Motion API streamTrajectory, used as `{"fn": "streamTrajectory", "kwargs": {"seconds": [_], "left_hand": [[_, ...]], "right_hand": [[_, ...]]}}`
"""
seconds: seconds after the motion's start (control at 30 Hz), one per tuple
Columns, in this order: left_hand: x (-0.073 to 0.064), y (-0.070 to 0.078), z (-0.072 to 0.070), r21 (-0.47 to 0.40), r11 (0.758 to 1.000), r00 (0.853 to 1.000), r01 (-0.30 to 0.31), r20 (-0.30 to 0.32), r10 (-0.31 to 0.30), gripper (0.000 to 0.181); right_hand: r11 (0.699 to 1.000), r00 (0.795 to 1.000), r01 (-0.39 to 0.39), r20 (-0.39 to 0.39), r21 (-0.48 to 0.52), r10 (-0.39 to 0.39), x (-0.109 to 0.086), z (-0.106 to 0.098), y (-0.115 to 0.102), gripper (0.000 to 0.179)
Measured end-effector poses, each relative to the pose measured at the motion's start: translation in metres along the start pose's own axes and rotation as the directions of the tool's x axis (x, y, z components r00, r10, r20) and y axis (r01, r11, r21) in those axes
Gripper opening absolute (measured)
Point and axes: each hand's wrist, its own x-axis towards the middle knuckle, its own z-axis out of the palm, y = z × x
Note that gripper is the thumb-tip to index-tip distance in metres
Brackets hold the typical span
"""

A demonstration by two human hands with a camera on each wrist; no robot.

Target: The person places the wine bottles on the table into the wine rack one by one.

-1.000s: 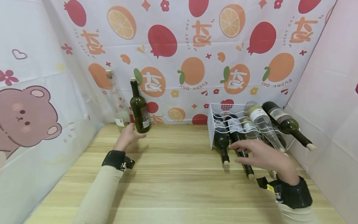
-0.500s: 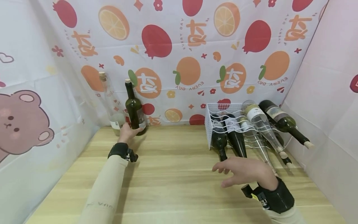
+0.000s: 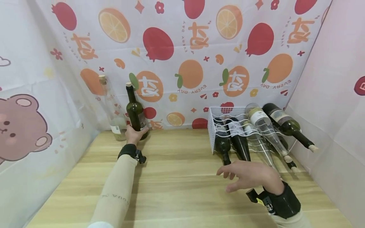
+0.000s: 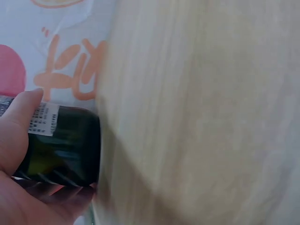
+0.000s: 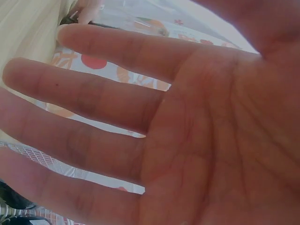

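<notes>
My left hand grips a dark green corked wine bottle low on its body, where it stands upright at the back left of the table. In the left wrist view, the thumb lies over the label of the wine bottle and the fingers curl under its far side. Just left of it stands a clear corked bottle with a white label. My right hand, holding nothing, hovers before the rack with its fingers apart. In the right wrist view, its bare palm fills most of the picture.
At the back right a white wire rack holds several corked bottles, necks toward me. A dark bottle and a clear bottle lie on its top tier. Printed cloth encloses the wooden table behind and at both sides.
My left hand has reached in and closed around the green wine bottle. The right hand has come left and nearer to me from the rack, then stayed still. The view has shifted slightly.
</notes>
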Motion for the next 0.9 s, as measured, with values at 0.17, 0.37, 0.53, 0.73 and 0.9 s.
{"fn": "streamTrajectory", "kwargs": {"seconds": [0.17, 0.37, 0.53, 0.73, 0.9], "left_hand": [[-0.008, -0.003, 0.000, 0.024, 0.999, 0.998, -0.037, -0.049, 0.038, 0.085], [-0.012, -0.001, -0.001, 0.051, 0.996, 0.997, -0.072, -0.038, 0.074, 0.081], [-0.019, 0.001, -0.007, 0.099, 0.992, 0.997, -0.078, 0.010, 0.077, 0.081], [-0.027, 0.002, -0.016, 0.141, 0.977, 0.985, -0.161, 0.083, 0.151, 0.078], [-0.042, 0.002, -0.024, 0.132, 0.966, 0.970, -0.223, 0.132, 0.206, 0.074]], "right_hand": [[0.999, 1.000, 0.016, -0.019, -0.033, -0.016, 0.000, 0.001, 0.000, 0.050], [0.999, 1.000, -0.004, -0.015, -0.031, 0.004, -0.001, -0.001, 0.000, 0.051], [1.000, 1.000, -0.005, -0.024, -0.030, 0.005, -0.004, -0.004, -0.001, 0.053], [1.000, 0.999, -0.025, -0.030, 0.006, 0.025, -0.009, -0.005, -0.002, 0.054], [0.999, 0.999, -0.034, -0.031, 0.018, 0.035, -0.015, -0.007, -0.005, 0.055]]}}
